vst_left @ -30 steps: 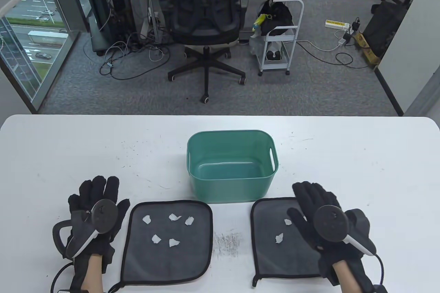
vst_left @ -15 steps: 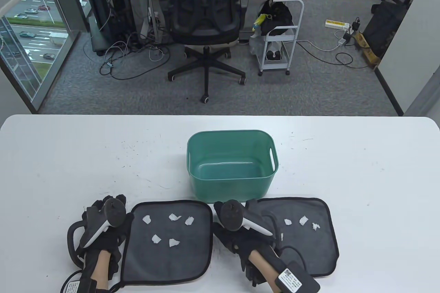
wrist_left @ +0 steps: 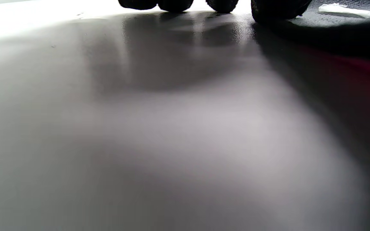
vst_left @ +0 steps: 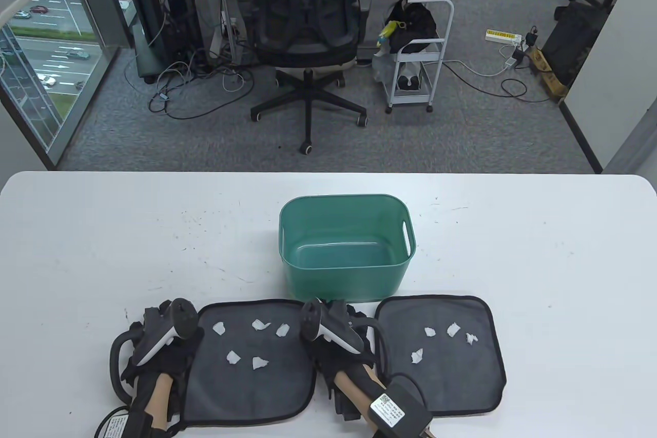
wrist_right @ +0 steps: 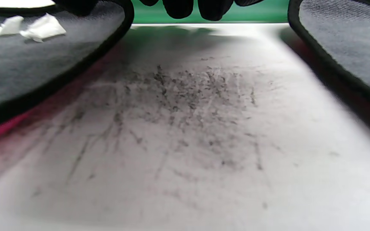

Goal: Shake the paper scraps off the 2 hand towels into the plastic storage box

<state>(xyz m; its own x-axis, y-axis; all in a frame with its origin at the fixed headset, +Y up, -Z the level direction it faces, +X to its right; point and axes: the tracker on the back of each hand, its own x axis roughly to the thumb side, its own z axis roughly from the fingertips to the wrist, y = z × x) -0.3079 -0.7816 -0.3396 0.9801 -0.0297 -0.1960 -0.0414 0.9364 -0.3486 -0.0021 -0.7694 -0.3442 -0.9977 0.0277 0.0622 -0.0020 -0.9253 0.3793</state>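
Two dark grey hand towels lie flat at the table's near edge. The left towel (vst_left: pixel 246 386) carries several white paper scraps (vst_left: pixel 259 362); the right towel (vst_left: pixel 441 381) carries several more scraps (vst_left: pixel 452 329). The green plastic storage box (vst_left: pixel 346 248) stands empty just behind them. My left hand (vst_left: pixel 161 343) sits at the left towel's left edge, its fingertips (wrist_left: pixel 175 4) down on the table. My right hand (vst_left: pixel 333 338) sits in the gap between the towels, at the left towel's right edge, fingertips (wrist_right: pixel 188 6) pointing down towards the box. Neither hand visibly holds cloth.
The white table (vst_left: pixel 539 253) stretches wide on both sides of the box, with a scuffed patch (wrist_right: pixel 185 96) between the towels. Beyond the far edge stand an office chair (vst_left: pixel 308 22) and a small cart (vst_left: pixel 418 48) on the floor.
My right hand has swung left off the right towel into the gap by the left towel's right edge. My left hand has shifted right to the left towel's edge. Both towels stay flat.
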